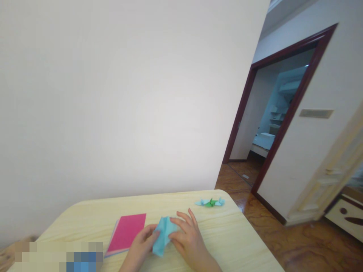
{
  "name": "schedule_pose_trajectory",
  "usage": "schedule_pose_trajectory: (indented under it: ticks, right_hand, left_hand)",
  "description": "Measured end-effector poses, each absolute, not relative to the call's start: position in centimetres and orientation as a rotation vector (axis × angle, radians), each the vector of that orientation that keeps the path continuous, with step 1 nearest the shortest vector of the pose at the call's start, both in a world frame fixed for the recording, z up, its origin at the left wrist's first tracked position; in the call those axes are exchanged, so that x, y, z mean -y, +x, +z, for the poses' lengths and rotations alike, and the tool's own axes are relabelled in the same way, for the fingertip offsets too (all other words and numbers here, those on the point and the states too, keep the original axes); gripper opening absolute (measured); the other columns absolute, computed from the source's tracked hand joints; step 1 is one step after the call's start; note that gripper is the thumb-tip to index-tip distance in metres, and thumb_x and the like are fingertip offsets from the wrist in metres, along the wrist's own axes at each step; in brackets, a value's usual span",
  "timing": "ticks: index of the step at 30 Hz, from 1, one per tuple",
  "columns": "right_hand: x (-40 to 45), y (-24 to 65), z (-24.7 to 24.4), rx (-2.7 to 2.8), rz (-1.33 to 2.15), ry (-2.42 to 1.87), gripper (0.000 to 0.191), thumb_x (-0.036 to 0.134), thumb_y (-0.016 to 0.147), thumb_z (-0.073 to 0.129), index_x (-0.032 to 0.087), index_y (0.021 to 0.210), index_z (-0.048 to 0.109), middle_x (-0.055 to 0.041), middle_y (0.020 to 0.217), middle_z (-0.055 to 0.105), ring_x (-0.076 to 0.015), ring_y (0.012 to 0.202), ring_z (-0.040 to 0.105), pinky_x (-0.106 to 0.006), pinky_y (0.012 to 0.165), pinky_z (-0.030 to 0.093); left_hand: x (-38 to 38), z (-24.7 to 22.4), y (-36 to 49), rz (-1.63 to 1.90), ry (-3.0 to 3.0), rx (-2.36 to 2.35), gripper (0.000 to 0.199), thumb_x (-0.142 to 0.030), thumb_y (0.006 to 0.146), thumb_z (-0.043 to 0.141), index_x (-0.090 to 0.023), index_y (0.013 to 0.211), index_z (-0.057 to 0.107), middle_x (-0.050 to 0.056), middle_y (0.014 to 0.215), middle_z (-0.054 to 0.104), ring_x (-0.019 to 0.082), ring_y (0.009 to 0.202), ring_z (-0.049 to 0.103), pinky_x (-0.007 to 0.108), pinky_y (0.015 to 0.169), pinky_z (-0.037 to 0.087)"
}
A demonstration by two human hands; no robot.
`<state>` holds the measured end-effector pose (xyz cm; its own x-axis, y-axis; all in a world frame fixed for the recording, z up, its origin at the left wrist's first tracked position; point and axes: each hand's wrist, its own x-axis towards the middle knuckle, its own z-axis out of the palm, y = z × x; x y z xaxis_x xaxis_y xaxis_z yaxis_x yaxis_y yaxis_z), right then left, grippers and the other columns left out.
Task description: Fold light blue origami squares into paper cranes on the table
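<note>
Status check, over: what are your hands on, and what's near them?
Left hand and right hand both on folded blue paper. Pink paper stack beside left hand. Paper cranes further up the table.

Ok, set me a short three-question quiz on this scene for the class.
1. True or false: the left hand and right hand both touch the light-blue folded paper.
2. Which lies nearer the left hand: the paper stack or the blue-and-green origami crane?
3. Fill in the blank: the top sheet of the stack on the pale wood-grain table is ____.

Key: 1. True. 2. The paper stack. 3. Pink.
</note>
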<state>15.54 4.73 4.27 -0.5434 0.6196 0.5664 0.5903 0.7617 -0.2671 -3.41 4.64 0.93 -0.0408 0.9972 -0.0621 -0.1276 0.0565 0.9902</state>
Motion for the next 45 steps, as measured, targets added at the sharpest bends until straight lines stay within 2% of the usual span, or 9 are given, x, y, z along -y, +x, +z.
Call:
schedule_pose_trajectory:
  ticks: [8,15,18,21,26,33,36,39,45]
  right_hand:
    - [-5.2,16.1,4.2,2.270,0.158,-0.983,0.042,-0.002,0.066,0.050,0.029,0.090,0.064,0.0021,0.112,0.061,-0.0210,0.112,0.044,-0.049,0.104,0.012]
    - [-5.2,16.1,3.7,2.149,0.471,-1.065,0.041,0.000,0.064,0.044,0.023,0.087,0.068,-0.0023,0.085,0.068,-0.0199,0.085,0.054,-0.036,0.083,0.035]
    - [-5.3,15.7,3.3,1.964,0.758,-1.065,0.025,0.016,0.077,0.045,0.018,0.075,0.069,-0.0054,0.074,0.067,-0.0198,0.075,0.056,-0.032,0.074,0.039]
    - [-5.6,15.4,3.0,1.714,1.081,-1.043,0.047,0.047,0.085,0.038,0.015,0.070,0.067,-0.0049,0.061,0.062,-0.0163,0.060,0.053,-0.026,0.058,0.039]
    - [-6.3,15.3,2.8,1.582,1.252,-1.082,0.060,0.072,0.066,0.048,0.014,0.050,0.054,0.0033,0.045,0.041,-0.0094,0.047,0.036,-0.021,0.046,0.028]
    - [-6.0,15.2,3.1,1.450,1.529,-1.021,0.054,0.067,0.063,0.056,0.013,0.070,0.062,-0.0009,0.057,0.057,-0.0081,0.044,0.044,-0.018,0.039,0.024]
    - [-5.8,14.7,2.8,1.338,1.561,-0.891,0.044,0.051,0.057,0.072,0.014,0.080,0.063,-0.0018,0.066,0.063,-0.0119,0.057,0.055,-0.020,0.050,0.039]
    - [-5.9,14.5,2.5,1.274,1.584,-0.754,0.038,0.043,0.057,0.076,0.014,0.079,0.064,-0.0036,0.072,0.067,-0.0163,0.068,0.060,-0.029,0.069,0.045]
    - [-6.1,14.7,2.6,1.372,1.419,-0.862,0.033,0.044,0.064,0.070,0.013,0.072,0.065,-0.0033,0.067,0.066,-0.0164,0.063,0.059,-0.028,0.063,0.044]
  left_hand:
    - [-4.0,1.4,-3.6,1.320,0.981,-1.217,0.047,-0.057,0.057,0.067,-0.017,0.081,0.068,0.002,0.066,0.070,0.020,0.059,0.064,0.027,0.054,0.049]
    - [-4.3,0.9,-3.4,1.507,1.216,-1.275,0.038,-0.052,0.056,0.069,-0.018,0.074,0.070,0.006,0.075,0.073,0.026,0.074,0.067,0.037,0.071,0.053]
    - [-3.7,0.7,-3.2,1.624,1.596,-1.326,0.019,-0.038,0.068,0.063,-0.022,0.075,0.070,0.008,0.084,0.072,0.025,0.083,0.066,0.038,0.076,0.053]
    - [-3.0,0.7,-2.9,1.634,2.008,-1.307,0.017,-0.020,0.073,0.055,-0.025,0.082,0.069,0.007,0.091,0.071,0.022,0.087,0.066,0.034,0.076,0.054]
    - [-2.8,0.8,-2.5,1.620,2.355,-1.258,0.025,-0.010,0.076,0.049,-0.024,0.088,0.065,0.007,0.095,0.069,0.018,0.092,0.065,0.025,0.078,0.053]
    - [-2.6,0.6,-2.5,1.540,2.608,-1.197,0.023,-0.011,0.082,0.045,-0.022,0.094,0.061,0.009,0.098,0.067,0.017,0.100,0.062,0.023,0.080,0.051]
    - [-2.5,0.4,-2.7,1.448,2.634,-1.245,0.025,-0.009,0.081,0.043,-0.023,0.093,0.061,0.009,0.103,0.065,0.018,0.103,0.060,0.025,0.081,0.051]
    - [-2.5,0.3,-2.6,1.432,2.598,-1.299,0.028,-0.007,0.078,0.044,-0.024,0.092,0.060,0.007,0.103,0.066,0.019,0.105,0.059,0.027,0.082,0.051]
    - [-2.0,1.2,-1.8,1.379,2.427,-1.432,0.031,-0.017,0.075,0.055,-0.024,0.106,0.056,0.008,0.104,0.065,0.023,0.102,0.059,0.037,0.084,0.050]
